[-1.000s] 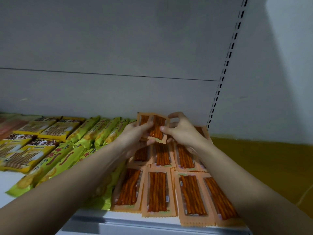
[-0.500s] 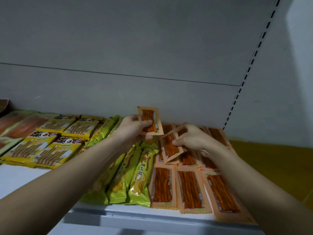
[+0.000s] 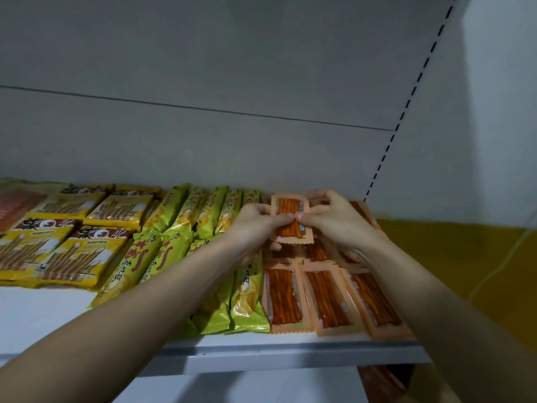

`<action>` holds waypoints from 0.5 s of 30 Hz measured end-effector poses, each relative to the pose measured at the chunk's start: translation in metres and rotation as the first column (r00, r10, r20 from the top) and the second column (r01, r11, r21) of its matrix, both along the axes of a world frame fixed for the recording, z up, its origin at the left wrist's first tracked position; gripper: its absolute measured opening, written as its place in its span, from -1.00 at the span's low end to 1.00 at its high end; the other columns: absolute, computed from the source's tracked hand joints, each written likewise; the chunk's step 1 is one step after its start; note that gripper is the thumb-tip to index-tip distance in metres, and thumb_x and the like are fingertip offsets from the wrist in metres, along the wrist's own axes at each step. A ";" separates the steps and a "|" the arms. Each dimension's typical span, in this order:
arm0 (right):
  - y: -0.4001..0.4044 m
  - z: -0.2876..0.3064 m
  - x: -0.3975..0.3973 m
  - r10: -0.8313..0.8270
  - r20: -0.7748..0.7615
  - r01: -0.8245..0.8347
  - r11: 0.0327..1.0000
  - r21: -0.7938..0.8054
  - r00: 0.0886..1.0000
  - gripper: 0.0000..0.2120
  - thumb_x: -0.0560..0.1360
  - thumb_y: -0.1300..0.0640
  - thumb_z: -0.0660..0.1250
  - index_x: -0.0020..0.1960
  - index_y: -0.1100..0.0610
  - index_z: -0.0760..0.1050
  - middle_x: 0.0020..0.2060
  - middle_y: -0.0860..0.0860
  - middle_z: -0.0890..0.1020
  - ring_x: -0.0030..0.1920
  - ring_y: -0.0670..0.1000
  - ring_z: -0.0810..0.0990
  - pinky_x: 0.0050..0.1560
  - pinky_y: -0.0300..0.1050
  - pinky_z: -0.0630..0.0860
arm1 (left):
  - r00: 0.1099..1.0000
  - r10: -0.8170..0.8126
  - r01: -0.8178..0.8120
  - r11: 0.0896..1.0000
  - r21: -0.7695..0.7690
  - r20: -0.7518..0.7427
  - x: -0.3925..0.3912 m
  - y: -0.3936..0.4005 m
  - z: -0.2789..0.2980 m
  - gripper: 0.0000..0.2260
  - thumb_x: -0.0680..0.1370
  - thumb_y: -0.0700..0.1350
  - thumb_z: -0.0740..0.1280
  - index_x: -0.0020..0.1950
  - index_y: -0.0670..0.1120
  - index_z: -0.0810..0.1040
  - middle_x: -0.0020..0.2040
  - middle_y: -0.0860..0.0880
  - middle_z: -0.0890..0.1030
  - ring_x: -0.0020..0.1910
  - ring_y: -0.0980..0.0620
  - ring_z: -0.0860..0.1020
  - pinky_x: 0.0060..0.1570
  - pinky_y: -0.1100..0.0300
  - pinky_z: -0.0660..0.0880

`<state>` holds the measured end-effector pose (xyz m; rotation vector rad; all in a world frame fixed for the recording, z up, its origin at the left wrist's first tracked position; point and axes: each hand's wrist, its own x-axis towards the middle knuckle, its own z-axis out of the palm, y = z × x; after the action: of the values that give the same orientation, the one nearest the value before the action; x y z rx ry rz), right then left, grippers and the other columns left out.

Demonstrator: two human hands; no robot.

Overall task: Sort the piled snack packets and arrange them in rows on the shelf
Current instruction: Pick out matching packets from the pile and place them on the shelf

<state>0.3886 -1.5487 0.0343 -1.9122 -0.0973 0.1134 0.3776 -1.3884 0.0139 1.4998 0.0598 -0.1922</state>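
held packet: pale orange plastic, clear window, red-orange sticks
row packets: same orange
long packets: lime green, red lettering
flat packets: yellow, brown band, printed biscuit sticks
shelf: grey-white metal
wall: mustard yellow

1. My left hand and right hand meet over the back right of the shelf, holding one stick-snack packet between them.
2. Below that packet, more stick-snack packets lie in rows reaching the shelf's front edge.
3. Just left of them lie the long packets, front and back rows.
4. Further left sit the biscuit-stick packets, two deep.
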 end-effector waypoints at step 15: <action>-0.052 -0.030 0.029 0.080 0.147 0.064 0.628 -0.775 0.986 -0.63 0.43 0.07 0.49 0.19 0.08 0.53 0.15 0.13 0.53 0.18 0.13 0.52 0.15 -0.06 0.47 | 0.950 0.034 -0.293 0.428 0.855 0.309 -0.069 0.022 0.015 -0.75 0.60 0.01 0.28 0.24 0.02 0.61 0.07 0.02 0.68 0.03 -0.05 0.61 0.03 0.05 0.55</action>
<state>0.4180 -1.6009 0.0039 -2.8126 -0.1942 -0.0125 0.3087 -1.3661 0.0291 2.5955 0.1226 0.2610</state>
